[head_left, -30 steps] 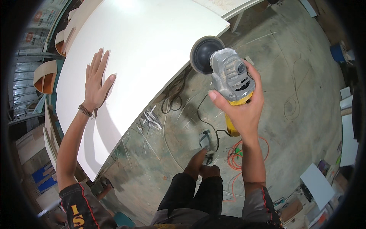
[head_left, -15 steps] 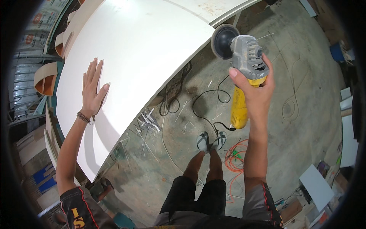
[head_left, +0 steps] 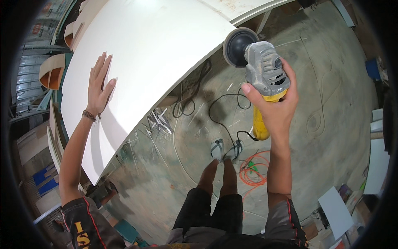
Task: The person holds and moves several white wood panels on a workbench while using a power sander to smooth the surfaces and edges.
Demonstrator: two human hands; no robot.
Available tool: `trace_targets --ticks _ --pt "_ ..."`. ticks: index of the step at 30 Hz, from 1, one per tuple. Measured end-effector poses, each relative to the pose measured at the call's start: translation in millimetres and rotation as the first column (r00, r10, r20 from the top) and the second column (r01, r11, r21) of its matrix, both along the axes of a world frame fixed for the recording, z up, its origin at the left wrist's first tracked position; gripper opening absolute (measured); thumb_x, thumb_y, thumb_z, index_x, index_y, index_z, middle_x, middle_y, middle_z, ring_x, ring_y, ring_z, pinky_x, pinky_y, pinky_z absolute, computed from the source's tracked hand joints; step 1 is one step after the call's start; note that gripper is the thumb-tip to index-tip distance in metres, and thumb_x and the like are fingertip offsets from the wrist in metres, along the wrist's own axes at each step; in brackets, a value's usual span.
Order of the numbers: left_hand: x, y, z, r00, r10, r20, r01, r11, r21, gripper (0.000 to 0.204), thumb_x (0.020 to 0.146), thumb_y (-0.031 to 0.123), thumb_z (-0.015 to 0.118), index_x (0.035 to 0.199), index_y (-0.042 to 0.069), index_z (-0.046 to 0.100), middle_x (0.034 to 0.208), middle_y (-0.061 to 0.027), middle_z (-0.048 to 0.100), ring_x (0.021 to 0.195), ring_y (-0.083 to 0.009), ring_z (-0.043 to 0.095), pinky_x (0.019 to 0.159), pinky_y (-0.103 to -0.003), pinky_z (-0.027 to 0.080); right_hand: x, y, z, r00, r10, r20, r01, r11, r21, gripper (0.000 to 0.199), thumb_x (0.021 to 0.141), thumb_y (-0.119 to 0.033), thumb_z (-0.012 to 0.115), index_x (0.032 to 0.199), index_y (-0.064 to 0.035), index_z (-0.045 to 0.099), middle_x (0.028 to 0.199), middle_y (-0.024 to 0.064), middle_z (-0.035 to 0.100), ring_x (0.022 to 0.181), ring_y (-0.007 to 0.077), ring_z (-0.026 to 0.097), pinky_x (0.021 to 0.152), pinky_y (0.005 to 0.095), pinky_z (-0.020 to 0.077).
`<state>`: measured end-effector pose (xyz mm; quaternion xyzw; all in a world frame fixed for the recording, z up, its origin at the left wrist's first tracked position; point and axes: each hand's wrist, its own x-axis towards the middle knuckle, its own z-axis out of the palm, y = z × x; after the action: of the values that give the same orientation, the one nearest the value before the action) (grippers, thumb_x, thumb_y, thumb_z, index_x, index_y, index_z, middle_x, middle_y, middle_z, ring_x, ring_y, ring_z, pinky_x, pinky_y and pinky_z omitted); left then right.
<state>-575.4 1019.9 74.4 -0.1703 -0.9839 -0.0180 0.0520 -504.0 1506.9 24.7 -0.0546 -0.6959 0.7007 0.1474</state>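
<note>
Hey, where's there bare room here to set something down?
The white panel is bare between the left hand and the grinder. Floor is open between the right forearm and the pale board. It's crowded around the white strips and the orange cord coil near the feet.

My left hand [head_left: 99,90] lies on the left of the panel [head_left: 161,45]; the grinder [head_left: 262,68] sits in my right hand [head_left: 277,108], by the panel's right edge. On the floor [head_left: 331,153], offcuts [head_left: 159,121] lie left of my feet [head_left: 217,149], a coiled cord [head_left: 251,182] right.
</note>
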Motion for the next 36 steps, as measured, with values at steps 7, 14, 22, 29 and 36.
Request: trace_targets --ticks 7,14,22,29,36 --pt "1 -2 -2 1.0 0.021 -0.02 -0.02 0.999 0.044 0.069 0.097 0.057 0.05 0.159 0.025 0.042 0.168 -0.0041 0.034 0.157 -0.0234 0.025 0.128 -0.055 0.012 17 -18 -1 0.995 0.076 -0.058 -0.069 0.99 0.124 0.087 0.069 -0.016 0.096 0.14 0.0037 0.051 0.125 0.016 0.063 0.112 0.0217 0.064 0.096 0.0346 0.0531" --pt "-1 -16 -7 0.997 -0.021 -0.078 0.025 0.998 0.051 0.062 0.102 0.049 0.052 0.157 0.021 0.046 0.166 -0.0063 0.038 0.154 -0.0255 0.031 0.127 -0.047 0.025 46 -52 -3 0.984 0.141 -0.109 -0.121 0.978 0.168 0.091 0.068 -0.018 0.097 0.142 0.0032 0.05 0.126 0.0174 0.063 0.113 0.0233 0.064 0.096 0.0359 0.0536" --pt "9 -6 0 0.993 0.102 -0.059 -0.088 0.976 0.199 0.056 0.104 0.047 0.055 0.149 0.013 0.055 0.158 -0.0152 0.047 0.148 -0.0315 0.042 0.123 -0.045 0.032 98 -102 4 0.959 0.255 -0.121 -0.207 0.927 0.312 0.094 0.067 -0.019 0.096 0.145 0.0025 0.048 0.129 0.0186 0.063 0.113 0.0252 0.068 0.095 0.0358 0.0555" --pt "19 1 13 0.978 0.192 -0.081 -0.169 0.958 0.232 0.051 0.103 0.04 0.058 0.139 0.004 0.063 0.149 -0.02 0.056 0.141 -0.0349 0.05 0.12 -0.044 0.036 138 -154 10 0.939 0.318 -0.129 -0.248 0.888 0.386 0.093 0.068 -0.022 0.096 0.144 0.0033 0.048 0.13 0.0207 0.064 0.111 0.0277 0.071 0.091 0.0368 0.0587" --pt "24 -1 16 0.98 0.18 -0.084 -0.154 0.955 0.253 0.052 0.103 0.04 0.057 0.138 0.002 0.063 0.149 -0.0196 0.056 0.141 -0.0345 0.05 0.12 -0.044 0.037 155 -183 3 0.926 0.329 -0.184 -0.243 0.894 0.377 0.091 0.068 -0.028 0.096 0.141 0.0024 0.052 0.122 0.021 0.069 0.102 0.0307 0.074 0.086 0.038 0.0611"
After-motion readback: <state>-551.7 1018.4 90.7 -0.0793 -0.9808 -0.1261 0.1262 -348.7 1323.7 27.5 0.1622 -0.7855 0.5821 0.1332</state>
